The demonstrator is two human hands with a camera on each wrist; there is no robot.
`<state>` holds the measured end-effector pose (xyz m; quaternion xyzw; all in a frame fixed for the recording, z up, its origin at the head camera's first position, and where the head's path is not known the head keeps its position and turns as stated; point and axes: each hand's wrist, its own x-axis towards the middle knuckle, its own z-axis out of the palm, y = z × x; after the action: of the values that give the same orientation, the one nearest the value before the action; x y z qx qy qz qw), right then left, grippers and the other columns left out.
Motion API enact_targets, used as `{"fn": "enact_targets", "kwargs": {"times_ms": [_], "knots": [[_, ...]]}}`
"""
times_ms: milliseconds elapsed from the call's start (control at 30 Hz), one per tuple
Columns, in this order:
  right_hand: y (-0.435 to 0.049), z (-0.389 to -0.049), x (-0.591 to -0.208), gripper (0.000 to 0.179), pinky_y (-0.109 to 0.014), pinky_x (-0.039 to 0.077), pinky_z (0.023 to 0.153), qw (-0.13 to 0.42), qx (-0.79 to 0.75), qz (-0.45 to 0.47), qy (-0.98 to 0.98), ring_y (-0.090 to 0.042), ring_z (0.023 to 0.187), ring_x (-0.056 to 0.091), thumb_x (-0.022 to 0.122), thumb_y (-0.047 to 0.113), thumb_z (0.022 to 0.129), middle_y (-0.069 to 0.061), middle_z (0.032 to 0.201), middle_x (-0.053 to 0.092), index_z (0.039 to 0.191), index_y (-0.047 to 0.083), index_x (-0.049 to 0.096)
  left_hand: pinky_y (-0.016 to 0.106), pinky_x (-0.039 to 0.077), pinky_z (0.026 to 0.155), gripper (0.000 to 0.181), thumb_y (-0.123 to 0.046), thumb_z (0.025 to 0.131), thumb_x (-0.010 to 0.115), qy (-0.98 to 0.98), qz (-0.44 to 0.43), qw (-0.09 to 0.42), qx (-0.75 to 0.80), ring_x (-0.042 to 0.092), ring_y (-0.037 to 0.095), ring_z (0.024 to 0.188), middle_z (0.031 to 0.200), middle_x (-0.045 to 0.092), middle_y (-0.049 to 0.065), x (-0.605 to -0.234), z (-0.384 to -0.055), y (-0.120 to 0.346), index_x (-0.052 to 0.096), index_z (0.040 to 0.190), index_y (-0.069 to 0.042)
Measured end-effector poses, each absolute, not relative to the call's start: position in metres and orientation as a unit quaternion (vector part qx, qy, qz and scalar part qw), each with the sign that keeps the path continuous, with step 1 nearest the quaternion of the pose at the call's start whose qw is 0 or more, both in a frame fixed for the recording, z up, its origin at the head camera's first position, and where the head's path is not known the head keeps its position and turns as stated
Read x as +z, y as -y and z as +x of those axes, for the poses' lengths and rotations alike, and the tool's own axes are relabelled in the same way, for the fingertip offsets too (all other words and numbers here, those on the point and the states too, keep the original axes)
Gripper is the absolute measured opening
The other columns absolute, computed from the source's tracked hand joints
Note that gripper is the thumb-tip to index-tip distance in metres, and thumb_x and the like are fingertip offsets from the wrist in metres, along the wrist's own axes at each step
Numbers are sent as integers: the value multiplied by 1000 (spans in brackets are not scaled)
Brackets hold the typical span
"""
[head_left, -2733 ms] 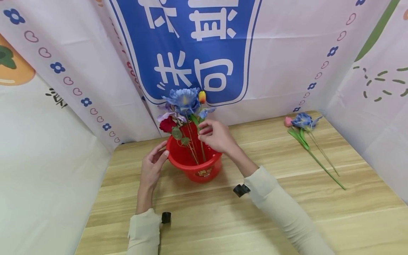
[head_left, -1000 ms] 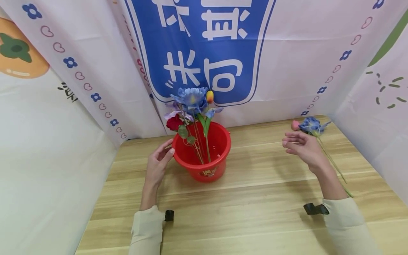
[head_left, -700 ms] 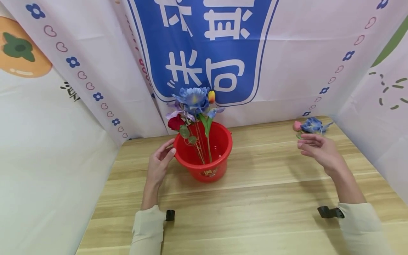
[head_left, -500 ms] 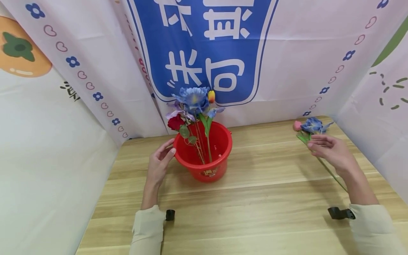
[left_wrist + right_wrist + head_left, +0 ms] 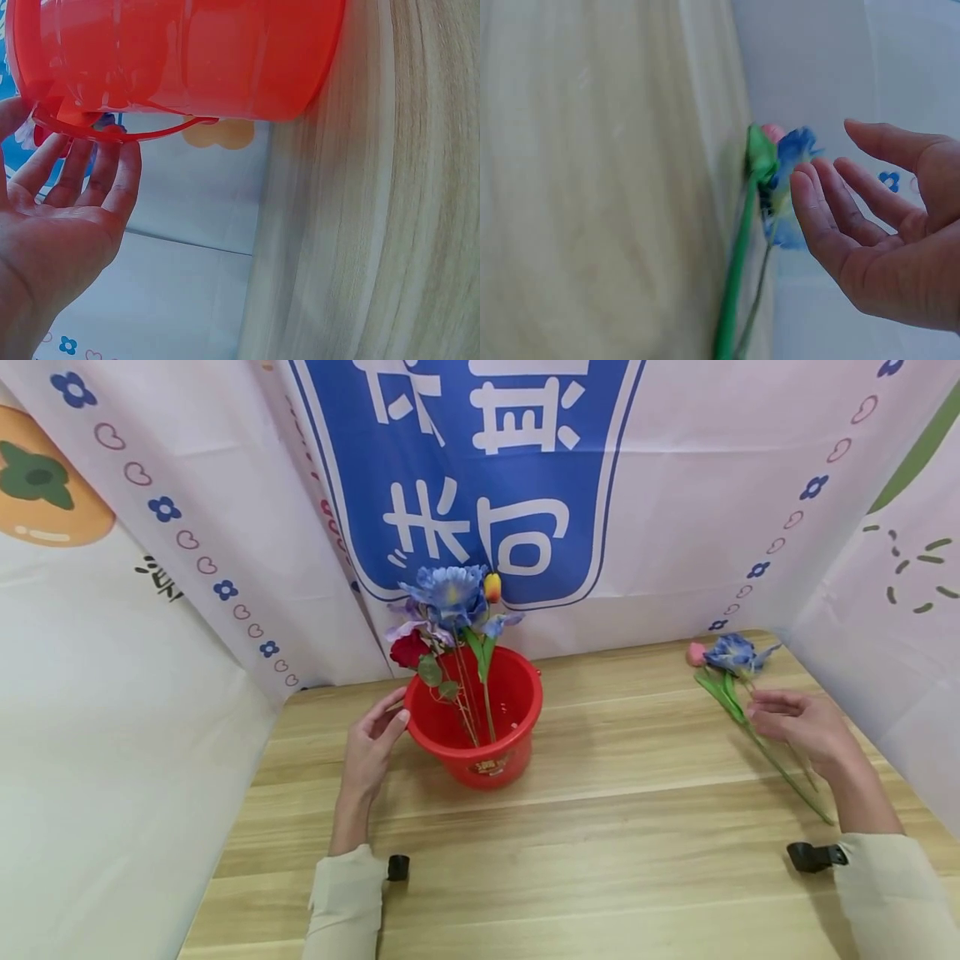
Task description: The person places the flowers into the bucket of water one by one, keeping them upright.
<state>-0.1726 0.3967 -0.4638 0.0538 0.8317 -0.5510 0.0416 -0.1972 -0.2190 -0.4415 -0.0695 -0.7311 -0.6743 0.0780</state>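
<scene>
In the head view, my left hand [image 5: 369, 756] holds the left rim of a red plastic bucket [image 5: 491, 768]; its thumb is at the rim and its fingers are by the bucket's thin handle [image 5: 161, 135]. Artificial flowers stand in the bucket: a big blue bloom [image 5: 450, 593], a red rose [image 5: 409, 649], a pale purple bloom and a yellow-orange tulip [image 5: 492, 587]. To the right, my right hand [image 5: 806, 727] hovers with loosely bent fingers over a blue flower [image 5: 733, 653]. Beside that lies a pink tulip [image 5: 696, 653] with green leaves. Nothing shows between the right fingers.
The wooden table [image 5: 525, 877] backs onto a white printed cloth [image 5: 675, 527] with a large blue sign panel. Cloth also hangs along the left and right sides. Small black cameras sit at both wrists.
My right hand has left the bucket's flowers and gone right to the two lying flowers, drifting further right along their stems. My left hand stays at the bucket rim.
</scene>
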Motion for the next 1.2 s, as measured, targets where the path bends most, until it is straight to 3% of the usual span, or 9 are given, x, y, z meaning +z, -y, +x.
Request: {"fn": "enact_targets", "kwargs": {"times_ms": [100, 333, 600, 800, 1000, 1200], "knots": [[-401, -175, -470, 66, -18, 63, 83, 59, -543, 56, -836, 12, 92, 69, 69, 20, 106, 39, 99, 65, 154, -15, 41, 17, 59, 99, 45, -13, 107, 65, 732, -69, 78, -673, 69, 5, 117, 147, 63, 23, -441, -197, 220, 59, 151, -2], [-407, -176, -479, 67, -19, 64, 83, 102, -553, 68, -824, 14, 92, 68, 66, 11, 107, 36, 97, 68, 157, -20, 32, 17, 59, 99, 46, -13, 107, 65, 735, -71, 78, -670, 70, 5, 116, 148, 61, 27, -441, -196, 222, 59, 151, -1], [-407, -178, -480, 69, -21, 65, 81, 120, -545, 71, -827, 12, 90, 69, 70, 9, 104, 33, 96, 69, 156, -19, 33, 18, 60, 99, 47, -15, 107, 66, 740, -68, 78, -665, 71, 5, 115, 147, 63, 24, -441, -194, 224, 59, 152, -3], [-402, -178, -480, 69, -25, 66, 81, 131, -532, 67, -834, 8, 89, 70, 72, 3, 100, 20, 103, 75, 153, -22, 36, 18, 59, 99, 47, -16, 107, 66, 743, -65, 78, -662, 70, 4, 115, 147, 64, 22, -441, -195, 224, 59, 152, -3], [-397, -176, -480, 67, -22, 64, 75, 122, -493, 79, -858, 6, 82, 69, 78, 9, 97, 23, 94, 74, 149, -19, 45, 18, 59, 99, 46, -13, 106, 67, 734, -68, 79, -671, 70, 4, 117, 148, 63, 24, -440, -196, 222, 60, 151, -2], [-396, -175, -480, 67, -24, 65, 72, 129, -487, 84, -860, 3, 77, 70, 80, 5, 94, 17, 90, 73, 146, -20, 46, 17, 59, 100, 46, -10, 106, 66, 728, -75, 78, -677, 70, 4, 116, 150, 61, 26, -441, -197, 220, 59, 151, -1]]}}
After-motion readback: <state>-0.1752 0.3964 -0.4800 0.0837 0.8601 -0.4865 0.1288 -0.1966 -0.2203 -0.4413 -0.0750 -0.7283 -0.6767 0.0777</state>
